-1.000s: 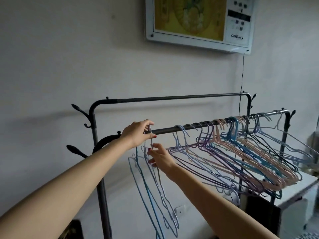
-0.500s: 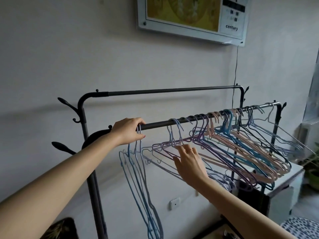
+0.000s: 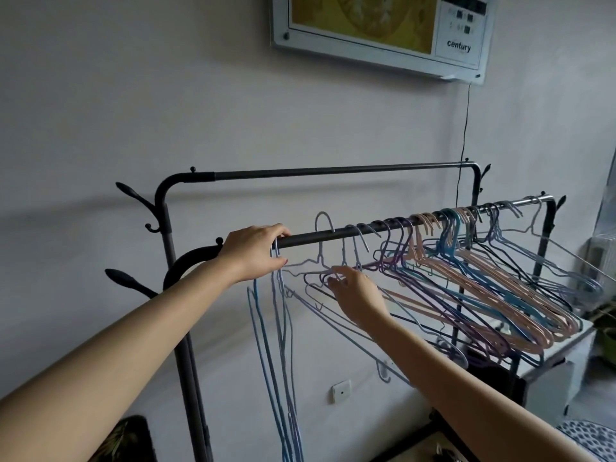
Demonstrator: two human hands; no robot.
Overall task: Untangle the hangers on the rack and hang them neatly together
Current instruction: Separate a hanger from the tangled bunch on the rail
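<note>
hangers [image 3: 466,278] on rack [image 3: 333,236] right | wall panel [image 3: 380,28] above

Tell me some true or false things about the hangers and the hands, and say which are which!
1. The left hand is at the front rail, at the hooks of the hanging blue hangers. True.
2. The right hand is holding the back rail. False: it reaches into the tangled light hangers below the front rail.
3. Hangers hang on the back rail. False: it is bare; they are all on the front rail.
4. Pink hangers sit in the crowded bunch toward the right. True.
5. The board on the wall reads "century". True.
</note>
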